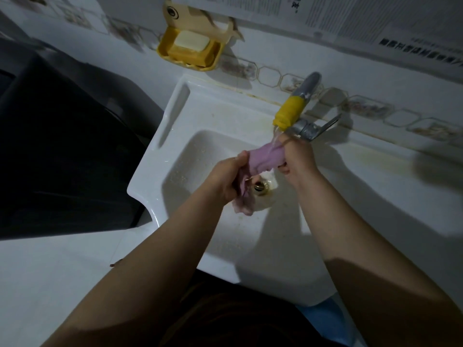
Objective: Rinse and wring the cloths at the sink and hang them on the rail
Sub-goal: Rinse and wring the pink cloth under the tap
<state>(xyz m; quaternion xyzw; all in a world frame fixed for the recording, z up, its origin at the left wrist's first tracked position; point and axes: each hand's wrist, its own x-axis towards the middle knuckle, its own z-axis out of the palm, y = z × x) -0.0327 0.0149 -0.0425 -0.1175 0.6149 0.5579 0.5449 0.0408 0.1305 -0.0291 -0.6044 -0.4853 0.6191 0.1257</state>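
Lilac cloth point(265, 159) stretched between our two hands, right over the white sink point(213, 116), and water from the yellow-tipped tap point(290, 110) is running straight onto it. Our left hand point(225, 176) has its fingers curled tight round the near end, with a crumpled tail of fabric hanging out below the fist, just above the brass drain point(259, 187). Our right hand point(298, 156) grips the far end, fingers wrapped round the bunched cloth, directly under the spout. We see the grey tap lever point(317, 128) poking out behind that hand. Up on the tiled wall point(350, 78), a yellow soap dish point(190, 50) holds a pale bar of soap point(191, 41). Dark appliance point(62, 146) sits to the left of the basin.
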